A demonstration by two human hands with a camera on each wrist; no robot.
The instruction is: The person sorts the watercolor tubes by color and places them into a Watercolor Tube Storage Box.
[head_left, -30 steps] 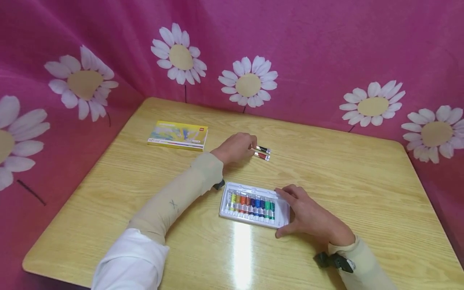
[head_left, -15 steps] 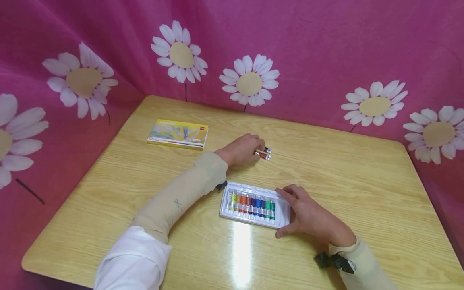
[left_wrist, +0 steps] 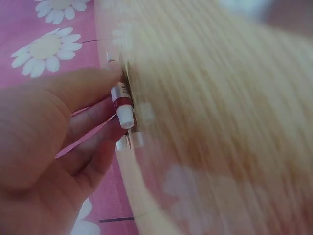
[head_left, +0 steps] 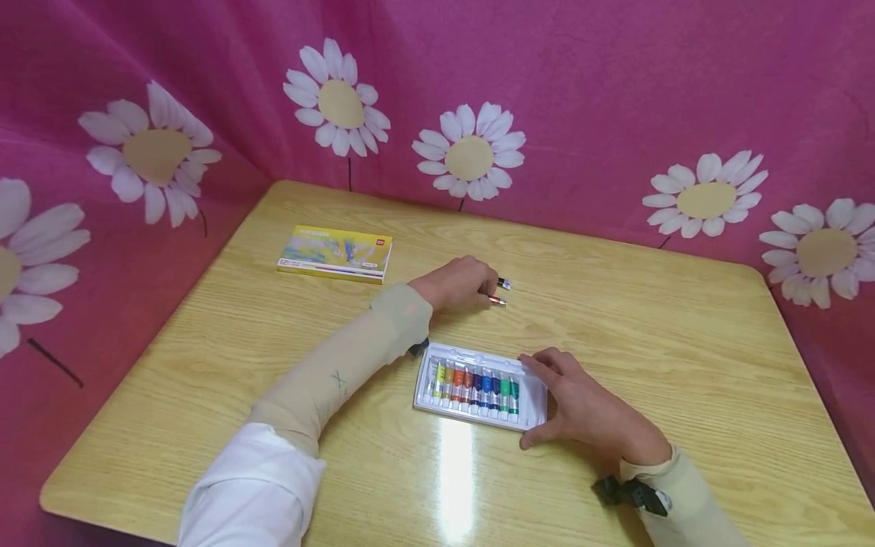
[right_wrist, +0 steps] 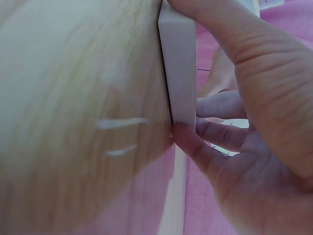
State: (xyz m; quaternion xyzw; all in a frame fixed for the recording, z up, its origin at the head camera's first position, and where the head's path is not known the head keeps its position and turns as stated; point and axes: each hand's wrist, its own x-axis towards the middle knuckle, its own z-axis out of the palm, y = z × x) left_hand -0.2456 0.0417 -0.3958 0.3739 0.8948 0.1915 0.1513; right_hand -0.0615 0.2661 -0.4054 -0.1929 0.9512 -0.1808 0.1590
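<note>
My left hand point(head_left: 459, 283) reaches across the table and pinches a small paint tube with a red band and white cap point(left_wrist: 122, 98) between thumb and fingers, as the left wrist view shows. A dark paint tube point(head_left: 504, 283) lies just beyond the fingertips, mostly hidden by the hand. Nearer the front, a white plastic tray point(head_left: 532, 403) holds a row of paint tubes point(head_left: 475, 389) running from yellow to green, with bare space at its right end. That end is gripped by my right hand point(head_left: 588, 406), its thumb at the front corner and fingers at the back edge.
A yellow paint box point(head_left: 335, 254) with a printed cover lies at the back left of the wooden table point(head_left: 649, 327). Pink cloth point(head_left: 581, 91) with white daisies hangs behind the table and along its sides.
My left hand has shifted slightly right over the small tubes and taken hold of the red-banded one, which has turned a little. My right hand and the tray stay put.
</note>
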